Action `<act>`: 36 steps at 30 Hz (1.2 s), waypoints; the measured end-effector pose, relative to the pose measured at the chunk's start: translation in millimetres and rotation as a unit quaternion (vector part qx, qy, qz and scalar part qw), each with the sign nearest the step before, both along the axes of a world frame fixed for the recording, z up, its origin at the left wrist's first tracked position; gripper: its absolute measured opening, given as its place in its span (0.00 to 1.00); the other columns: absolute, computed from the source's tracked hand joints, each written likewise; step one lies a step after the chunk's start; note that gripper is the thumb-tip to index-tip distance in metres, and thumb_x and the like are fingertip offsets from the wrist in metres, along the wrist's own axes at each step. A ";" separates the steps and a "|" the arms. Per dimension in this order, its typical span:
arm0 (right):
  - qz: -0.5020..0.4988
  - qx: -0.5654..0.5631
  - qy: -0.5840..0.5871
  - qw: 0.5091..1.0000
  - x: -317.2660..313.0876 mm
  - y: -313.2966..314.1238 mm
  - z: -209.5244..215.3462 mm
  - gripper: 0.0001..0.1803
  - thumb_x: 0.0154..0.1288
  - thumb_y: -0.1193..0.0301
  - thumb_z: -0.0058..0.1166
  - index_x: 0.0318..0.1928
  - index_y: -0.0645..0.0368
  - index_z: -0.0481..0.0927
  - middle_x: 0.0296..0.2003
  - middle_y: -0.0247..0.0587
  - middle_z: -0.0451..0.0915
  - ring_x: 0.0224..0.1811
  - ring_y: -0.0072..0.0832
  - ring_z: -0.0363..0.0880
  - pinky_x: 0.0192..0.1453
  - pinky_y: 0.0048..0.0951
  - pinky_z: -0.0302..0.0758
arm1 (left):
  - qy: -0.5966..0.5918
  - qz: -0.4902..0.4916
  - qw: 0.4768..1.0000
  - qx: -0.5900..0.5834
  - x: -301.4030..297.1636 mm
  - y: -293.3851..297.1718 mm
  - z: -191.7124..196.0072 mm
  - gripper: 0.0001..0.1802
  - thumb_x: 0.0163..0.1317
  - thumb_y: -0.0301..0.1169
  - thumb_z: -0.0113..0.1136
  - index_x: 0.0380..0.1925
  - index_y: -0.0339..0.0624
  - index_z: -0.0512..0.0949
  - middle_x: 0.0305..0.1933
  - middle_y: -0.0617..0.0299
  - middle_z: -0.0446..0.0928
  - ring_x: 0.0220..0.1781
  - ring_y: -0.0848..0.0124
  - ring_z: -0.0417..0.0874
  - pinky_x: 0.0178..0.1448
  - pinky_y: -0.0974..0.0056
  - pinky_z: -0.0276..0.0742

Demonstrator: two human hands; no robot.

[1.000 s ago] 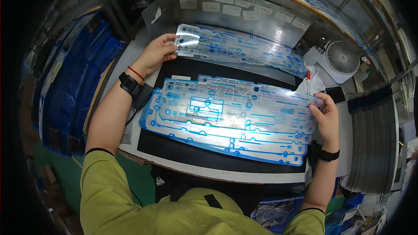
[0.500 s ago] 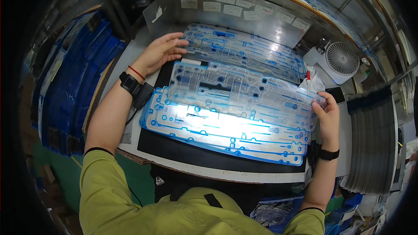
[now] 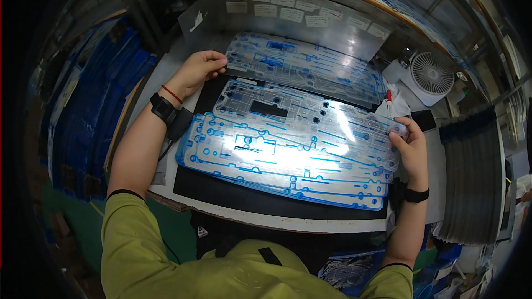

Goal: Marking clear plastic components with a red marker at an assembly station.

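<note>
A thin, clear plastic sheet [image 3: 346, 119] with cut-outs and printed lines overlaps the near stack of blue-lined sheets [image 3: 238, 158]. My right hand [image 3: 409, 143] grips its right end, thumb on top and fingers round the edge. Behind it lies a second stack of similar sheets [image 3: 310, 58]. My left hand [image 3: 206, 67] is closed at that far stack's left corner, thumb and fingertips pinching the edge of its top clear sheet. Glare hides part of the near stack's surface.
A white fan [image 3: 431, 75] stands at the back right beside a crumpled white cloth [image 3: 392, 109]. Dark sheets [image 3: 471, 177] stand packed at the right, and blue folders [image 3: 94, 111] at the left. A panel with paper labels [image 3: 288, 14] rises behind the table.
My left hand's spread fingers have closed at the far stack's corner. The clear sheet in my right hand has settled flatter over the near stack.
</note>
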State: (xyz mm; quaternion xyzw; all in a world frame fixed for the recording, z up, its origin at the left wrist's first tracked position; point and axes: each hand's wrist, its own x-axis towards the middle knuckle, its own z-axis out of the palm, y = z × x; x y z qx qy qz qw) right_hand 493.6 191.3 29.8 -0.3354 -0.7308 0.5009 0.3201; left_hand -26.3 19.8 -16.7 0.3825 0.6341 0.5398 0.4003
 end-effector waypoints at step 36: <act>0.018 0.006 0.002 1.000 0.5 -6.0 2.2 0.20 0.63 0.77 0.62 0.55 0.62 0.74 0.41 0.33 0.80 0.41 0.16 0.75 0.47 0.18 0.73 | -0.186 0.008 0.977 0.104 19.1 -0.3 14.0 0.29 0.75 0.37 0.48 0.69 0.33 0.57 0.64 0.47 0.70 0.64 0.65 0.75 0.54 0.73 0.80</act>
